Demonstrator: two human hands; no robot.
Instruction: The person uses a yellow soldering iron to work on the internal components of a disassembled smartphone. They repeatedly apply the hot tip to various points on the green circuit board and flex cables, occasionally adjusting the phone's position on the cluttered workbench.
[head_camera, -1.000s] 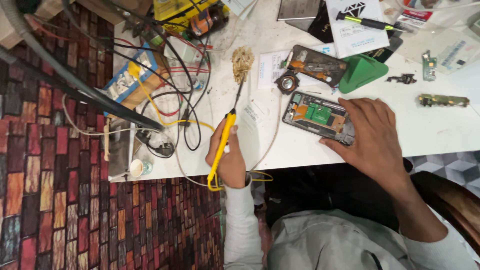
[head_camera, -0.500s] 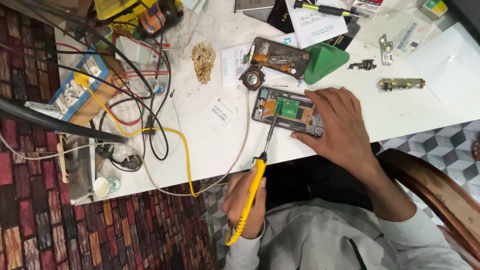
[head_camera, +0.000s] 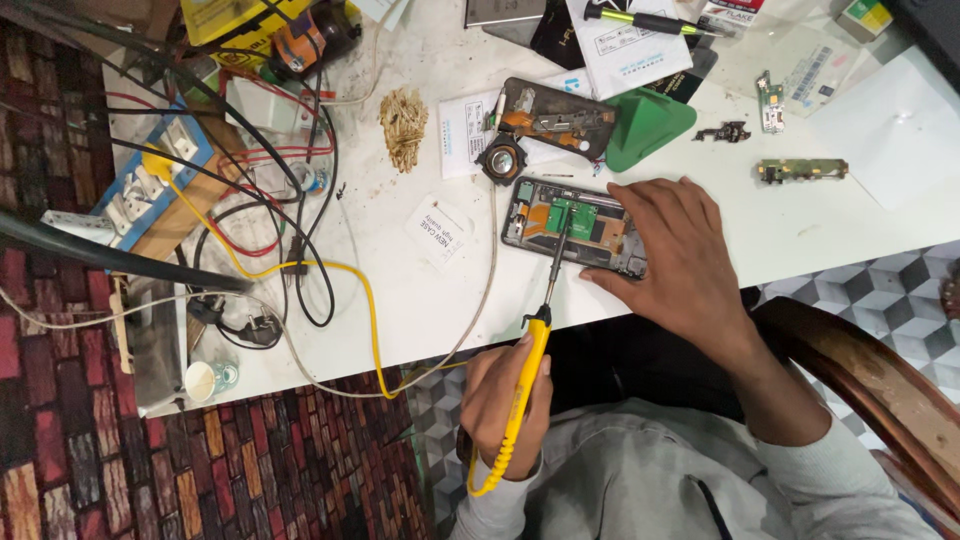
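While the right hand (head_camera: 685, 262) pins the opened phone (head_camera: 577, 226) flat, the left hand (head_camera: 503, 392), grip clamped on the soldering iron (head_camera: 533, 355), touches its board; soldering looks unfinished, back cover off

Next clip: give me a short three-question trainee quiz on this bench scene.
1. True or false: the right hand rests on the opened phone.
2. The left hand holds: A) a brush, B) a yellow soldering iron, C) a green wedge.
3. Fill in: the iron's tip points at the phone's green ____.

Key: 1 true; 2 B; 3 board.
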